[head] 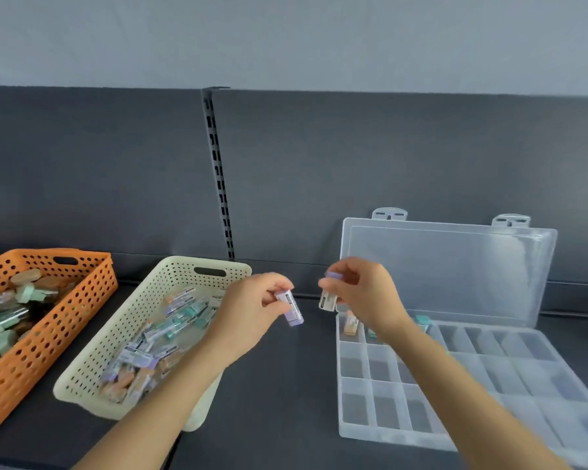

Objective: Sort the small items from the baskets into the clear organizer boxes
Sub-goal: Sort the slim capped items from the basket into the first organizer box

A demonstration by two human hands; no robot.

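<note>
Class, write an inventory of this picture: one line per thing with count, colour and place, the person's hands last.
orange basket: one, orange, far left, holds small items
cream basket: one, cream, left of centre, holds many packaged items
organizer box: one, clear, right, lid open
orange item: one, orange, organizer's back-left compartment
teal item: at least one, teal, organizer's back row
slotted rail: one, dark, on back panel
purple item: one, purple, mid-air, centre
purple-topped item: one, white and purple, mid-air beside it
left hand: one, pinches purple item
right hand: one, grips purple-topped item
</note>
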